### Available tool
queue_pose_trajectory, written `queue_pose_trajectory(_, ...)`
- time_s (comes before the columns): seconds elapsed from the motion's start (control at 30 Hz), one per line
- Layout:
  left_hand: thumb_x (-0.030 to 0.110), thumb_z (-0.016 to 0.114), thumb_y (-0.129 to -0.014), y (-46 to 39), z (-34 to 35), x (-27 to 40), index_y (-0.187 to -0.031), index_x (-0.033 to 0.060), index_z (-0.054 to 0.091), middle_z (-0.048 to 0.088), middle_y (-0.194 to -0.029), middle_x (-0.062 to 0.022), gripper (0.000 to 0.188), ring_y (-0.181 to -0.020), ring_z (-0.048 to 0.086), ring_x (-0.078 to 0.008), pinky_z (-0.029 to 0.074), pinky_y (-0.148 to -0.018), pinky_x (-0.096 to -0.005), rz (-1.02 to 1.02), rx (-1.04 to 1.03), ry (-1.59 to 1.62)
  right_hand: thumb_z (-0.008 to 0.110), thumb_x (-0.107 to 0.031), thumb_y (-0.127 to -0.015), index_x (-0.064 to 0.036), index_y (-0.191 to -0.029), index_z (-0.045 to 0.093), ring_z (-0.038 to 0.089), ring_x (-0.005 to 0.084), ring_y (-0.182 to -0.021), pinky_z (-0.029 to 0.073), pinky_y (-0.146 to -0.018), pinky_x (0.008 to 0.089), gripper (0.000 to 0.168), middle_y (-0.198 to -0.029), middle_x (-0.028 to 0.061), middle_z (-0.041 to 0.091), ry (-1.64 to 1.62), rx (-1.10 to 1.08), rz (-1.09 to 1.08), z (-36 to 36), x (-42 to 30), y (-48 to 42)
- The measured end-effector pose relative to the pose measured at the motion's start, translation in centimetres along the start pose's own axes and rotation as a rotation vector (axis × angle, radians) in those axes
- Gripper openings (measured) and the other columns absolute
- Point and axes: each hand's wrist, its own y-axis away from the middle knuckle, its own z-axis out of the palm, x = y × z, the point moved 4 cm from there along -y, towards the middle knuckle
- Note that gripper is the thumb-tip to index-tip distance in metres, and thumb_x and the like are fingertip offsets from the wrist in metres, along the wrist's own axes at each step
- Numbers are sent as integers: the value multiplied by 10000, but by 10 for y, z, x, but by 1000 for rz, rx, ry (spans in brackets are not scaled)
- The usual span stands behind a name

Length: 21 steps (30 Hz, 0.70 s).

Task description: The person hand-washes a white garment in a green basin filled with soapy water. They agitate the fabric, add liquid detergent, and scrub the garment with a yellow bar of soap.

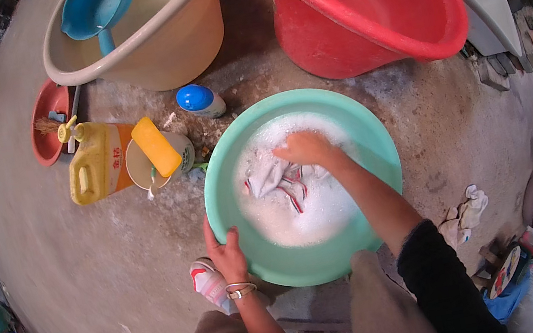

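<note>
A mint-green plastic basin (375,147) holds foamy water (308,223) in front of me. Partly sunk in the suds lies a white cloth (268,177) with red and dark striped edging. My left hand (227,253) grips the basin's left rim, thumb on the inner side and fingers outside. Over the far part of the cloth, my right hand (308,147) reaches into the foam. Its fingertips are partly hidden, so I cannot tell whether they hold the fabric.
Beyond stand a beige tub (180,42) with a blue dipper (97,9) and a red tub (330,43). A blue-capped bottle (201,100), yellow jug (95,164) and small bucket (138,165) bearing a yellow-orange block (156,146) sit left. White cloths (465,214) lie right on the concrete floor (432,137).
</note>
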Motion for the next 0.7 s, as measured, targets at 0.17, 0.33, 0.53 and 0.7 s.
queue_pose_trajectory(0.17,-14,562,-789,1,-3,-4,-1320,-11,430,545,-1214,-89,547,-1082,524,-173,399,-940,-294,40,-1,-23,615,-343,-802,-72,-1149,598,493,339,-1174,410,-932,441,441,-1171,184,576,11,286,-436,-15,-18,53)
queue_pose_trajectory(0.33,-14,567,-781,2,-14,-5,-1320,-20,425,538,-1227,-97,557,-1099,518,-179,394,-951,-302,-17,23,5,675,-440,-742,-185,-1181,586,370,339,-1220,278,-998,541,516,-1313,136,433,-42,359,-513,7,-35,132)
queue_pose_trajectory(0.53,-16,565,-782,0,-2,-6,-1318,-31,423,535,-1233,-109,555,-1111,515,-189,391,-955,-301,47,-6,4,641,-463,-770,-204,-1232,524,363,364,-1232,263,-970,589,542,-1346,150,395,179,355,-398,85,-30,86)
queue_pose_trajectory(0.7,-15,565,-786,1,-6,0,-1318,-42,418,532,-1239,-116,552,-1115,512,-192,390,-957,-303,-7,19,15,544,-437,-843,-152,-1181,541,484,368,-1139,331,-940,579,442,-1232,179,510,157,353,-298,95,-25,45)
